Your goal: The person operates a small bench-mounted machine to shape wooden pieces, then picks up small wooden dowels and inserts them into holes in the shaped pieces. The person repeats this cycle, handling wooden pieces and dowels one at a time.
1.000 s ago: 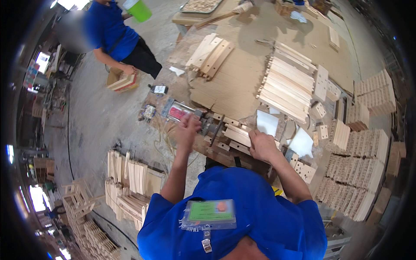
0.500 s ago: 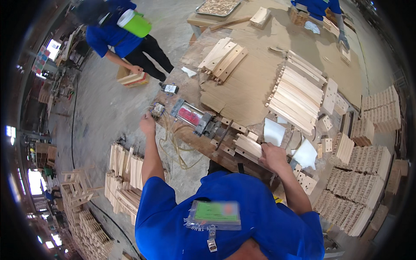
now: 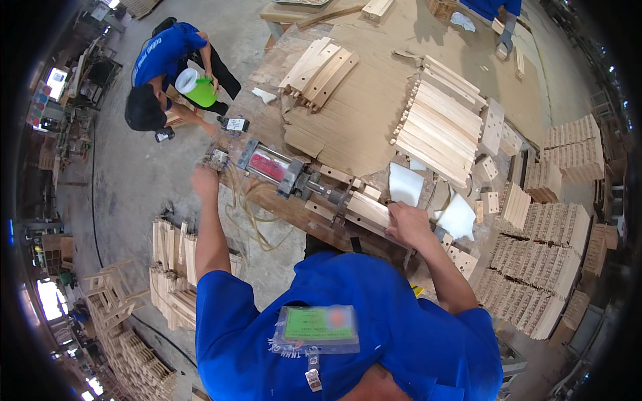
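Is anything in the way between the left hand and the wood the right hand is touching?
Yes. Between the left hand and the light wooden piece lie tan hoses, a metal cylinder and a dark bar. The right hand touches the piece, with nothing visible between.

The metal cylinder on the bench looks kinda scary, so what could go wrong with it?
The right hand is on a wooden piece in line with the metal cylinder, so fingers might get pinched if its parts moved. Also, the thin hoses hang in loose loops beside the bench, near the left hand, so an arm could perhaps snag them.
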A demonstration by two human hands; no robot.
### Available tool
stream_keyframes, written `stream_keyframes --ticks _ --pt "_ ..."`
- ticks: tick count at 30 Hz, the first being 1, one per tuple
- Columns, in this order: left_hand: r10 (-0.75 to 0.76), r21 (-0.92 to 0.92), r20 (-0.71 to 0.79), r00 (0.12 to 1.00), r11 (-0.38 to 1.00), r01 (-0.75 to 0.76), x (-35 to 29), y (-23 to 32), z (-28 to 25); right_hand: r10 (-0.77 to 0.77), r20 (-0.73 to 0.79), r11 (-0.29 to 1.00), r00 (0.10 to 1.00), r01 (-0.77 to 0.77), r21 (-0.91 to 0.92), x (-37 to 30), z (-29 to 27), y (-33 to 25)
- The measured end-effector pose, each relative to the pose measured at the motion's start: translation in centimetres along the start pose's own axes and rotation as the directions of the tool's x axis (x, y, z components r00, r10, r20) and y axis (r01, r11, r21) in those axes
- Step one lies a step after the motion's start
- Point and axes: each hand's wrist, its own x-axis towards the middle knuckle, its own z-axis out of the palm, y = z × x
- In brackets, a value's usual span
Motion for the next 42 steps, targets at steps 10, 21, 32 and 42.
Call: stream_keyframes --ticks 10,21,32,42 --pt "-0.136 -0.36 0.062 0.989 0.921 0.149 0.0 -1.1 0.4 0.034 0.038 0.999 0.999 -0.034 -0.013 0.0 -0.2 -0.3" --pt "0.019 0.035 0.015 1.0 0.999 -0.019 -0.5 -0.5 -0.1 0.036 0.061 0.999 0.998 -0.035 -0.01 0.1 0.0 -0.1" --pt "0.058 0.031 0.057 0.997 0.998 -0.06 0.3 0.5 -2.0 0.042 0.076 0.999 0.996 -0.042 -0.011 0.1 -0.8 -0.3" --pt "-0.333 -0.754 0.302 0.893 0.49 0.437 -1.3 2.4 -3.9 0.037 0.096 0.999 0.995 -0.039 0.012 -0.4 -1.2 -0.4"
